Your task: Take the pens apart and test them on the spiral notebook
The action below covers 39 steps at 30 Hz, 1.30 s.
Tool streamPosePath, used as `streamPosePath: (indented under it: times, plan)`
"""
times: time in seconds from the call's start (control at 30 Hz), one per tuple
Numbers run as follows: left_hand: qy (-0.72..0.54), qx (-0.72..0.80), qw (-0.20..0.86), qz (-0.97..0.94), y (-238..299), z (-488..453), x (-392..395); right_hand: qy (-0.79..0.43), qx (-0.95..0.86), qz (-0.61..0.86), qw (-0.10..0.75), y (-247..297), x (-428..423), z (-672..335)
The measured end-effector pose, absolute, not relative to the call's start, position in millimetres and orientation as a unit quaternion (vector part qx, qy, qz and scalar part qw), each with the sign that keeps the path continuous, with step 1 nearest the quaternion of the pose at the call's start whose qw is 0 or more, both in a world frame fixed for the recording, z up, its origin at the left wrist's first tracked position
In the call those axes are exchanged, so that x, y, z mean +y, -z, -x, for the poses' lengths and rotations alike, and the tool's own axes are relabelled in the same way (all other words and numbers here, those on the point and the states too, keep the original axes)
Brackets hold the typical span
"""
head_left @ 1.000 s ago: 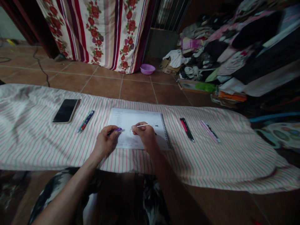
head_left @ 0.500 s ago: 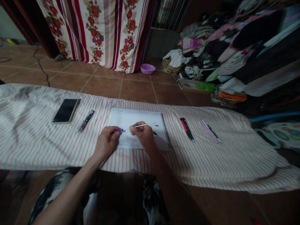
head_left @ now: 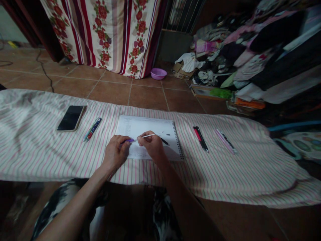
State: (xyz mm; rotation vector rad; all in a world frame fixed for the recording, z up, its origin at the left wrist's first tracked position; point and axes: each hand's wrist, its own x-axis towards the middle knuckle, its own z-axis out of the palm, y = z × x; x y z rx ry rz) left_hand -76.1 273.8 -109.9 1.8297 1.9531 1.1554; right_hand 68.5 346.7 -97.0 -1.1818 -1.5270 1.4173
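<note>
My left hand (head_left: 116,151) is closed on a purple pen barrel (head_left: 129,140), which sticks out to the right from between thumb and fingertips. Pinched in my right hand (head_left: 152,144) is a thin white pen refill (head_left: 156,134), slanting up to the right. Its left end is close to the barrel; whether they touch I cannot tell. Both hands are over an open spiral notebook (head_left: 147,122) with faint writing on its page. On the page, right of my right hand, lie a black pen part (head_left: 165,141) and a small dark piece (head_left: 168,134).
A striped cloth (head_left: 100,170) covers the low table. Left are a phone (head_left: 71,118) and several pens (head_left: 92,129); right are red and black pens (head_left: 200,139) and pink and patterned pens (head_left: 226,141). A purple basin (head_left: 158,73) and piled clothes (head_left: 225,50) lie beyond.
My right hand has shifted slightly left with the refill, closer to the purple barrel. More of the black part on the page now shows.
</note>
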Motion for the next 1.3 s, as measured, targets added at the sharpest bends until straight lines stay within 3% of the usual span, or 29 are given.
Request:
streamPosePath:
  times: [0.7,1.0,1.3]
  plan:
    - [-0.461,0.665,0.211,-0.548,125,66,278,-0.545,-0.63,0.44,0.334,105,346,-68]
    - [-0.459,0.665,0.233,-0.541,120,62,276,-0.448,-0.699,0.429,0.357,106,342,-64]
    - [-0.489,0.668,0.291,-0.48,123,59,278,-0.564,-0.569,0.42,0.425,115,342,-57]
